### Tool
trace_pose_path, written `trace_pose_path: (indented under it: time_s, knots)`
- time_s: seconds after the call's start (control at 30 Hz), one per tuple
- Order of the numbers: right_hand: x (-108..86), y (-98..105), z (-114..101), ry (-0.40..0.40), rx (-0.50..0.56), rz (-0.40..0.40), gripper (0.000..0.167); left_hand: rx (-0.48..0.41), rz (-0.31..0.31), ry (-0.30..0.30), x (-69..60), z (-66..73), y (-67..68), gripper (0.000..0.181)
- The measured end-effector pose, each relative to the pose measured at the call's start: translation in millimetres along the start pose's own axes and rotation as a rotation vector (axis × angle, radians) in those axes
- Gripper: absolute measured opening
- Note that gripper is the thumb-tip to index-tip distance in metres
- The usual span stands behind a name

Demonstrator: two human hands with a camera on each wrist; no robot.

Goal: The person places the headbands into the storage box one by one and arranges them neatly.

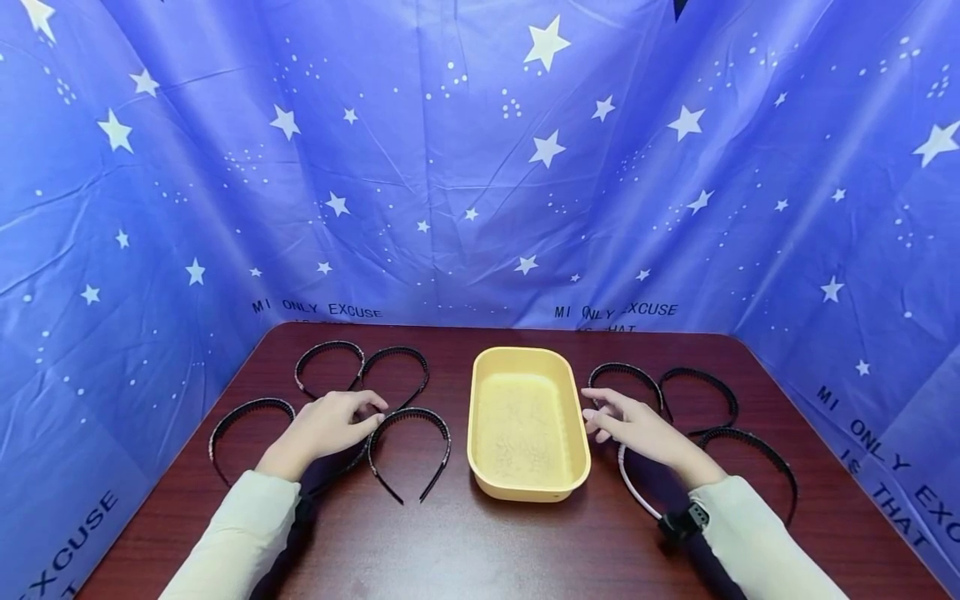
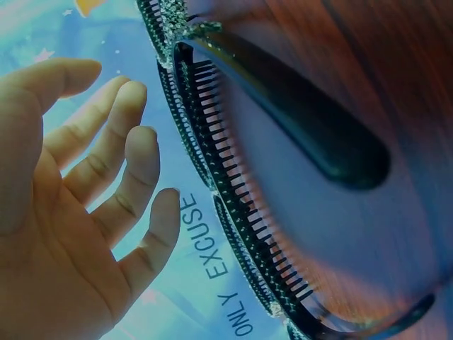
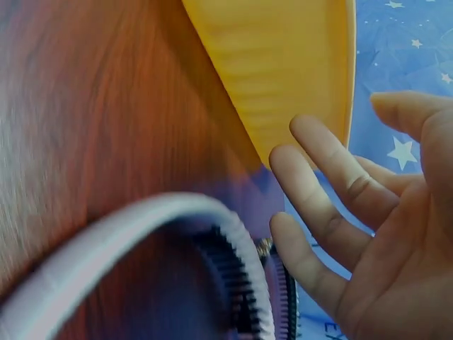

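Note:
My left hand (image 1: 330, 425) hovers over a cluster of black headbands on the left, its fingers loosely bent and holding nothing. Nearest to it is a headband (image 1: 408, 411) with comb teeth; in the left wrist view a toothed, glittery headband (image 2: 228, 177) lies beyond the fingertips, apart from them. On the other side, my right hand (image 1: 637, 425) hangs relaxed beside the yellow plastic tub (image 1: 525, 492), also holding nothing. Below that hand is a white headband (image 1: 633, 487), partly hidden by it in the head view; the right wrist view shows its pale band (image 3: 141, 212) close up.
More black headbands lie at the far left (image 1: 327, 344), outer left (image 1: 251, 403), back right (image 1: 701, 372) and outer right (image 1: 757, 439). All rest on a dark red wooden table (image 1: 420, 550). A blue star-printed curtain (image 1: 465, 167) surrounds its back and sides.

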State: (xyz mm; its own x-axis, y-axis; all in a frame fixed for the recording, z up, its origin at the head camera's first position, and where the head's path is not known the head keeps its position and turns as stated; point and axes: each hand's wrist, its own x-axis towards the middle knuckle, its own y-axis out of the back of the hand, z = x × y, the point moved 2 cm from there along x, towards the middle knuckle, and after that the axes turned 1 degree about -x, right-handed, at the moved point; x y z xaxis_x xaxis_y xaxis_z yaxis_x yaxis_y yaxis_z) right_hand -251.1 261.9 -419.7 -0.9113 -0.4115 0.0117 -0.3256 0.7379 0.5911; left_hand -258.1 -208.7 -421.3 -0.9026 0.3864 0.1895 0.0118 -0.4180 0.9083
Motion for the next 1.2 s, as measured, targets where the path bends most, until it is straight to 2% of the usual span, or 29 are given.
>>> trace_pose_path:
  time_s: [0.27, 0.57, 0.93, 1.2]
  knots:
    - [3.1, -7.1, -2.5, -0.03, 0.051, -0.046, 0.058, -0.009, -0.024, 0.044, -2.0, -6.3, -0.4, 0.022]
    - [5.4, -12.9, 1.6, -0.081, 0.072, -0.045, 0.06, -0.025, -0.071, 0.083, 0.6, -9.1, -3.7, 0.021]
    - [5.9, -14.0, 1.2, -0.101, 0.114, -0.053, 0.061, 0.031, -0.068, 0.189, 2.3, -12.4, -10.7, 0.026]
    - [6.7, -15.2, 2.1, -0.083, 0.153, -0.045, 0.063, 0.056, -0.055, 0.197, 3.0, -12.7, -15.6, 0.023]
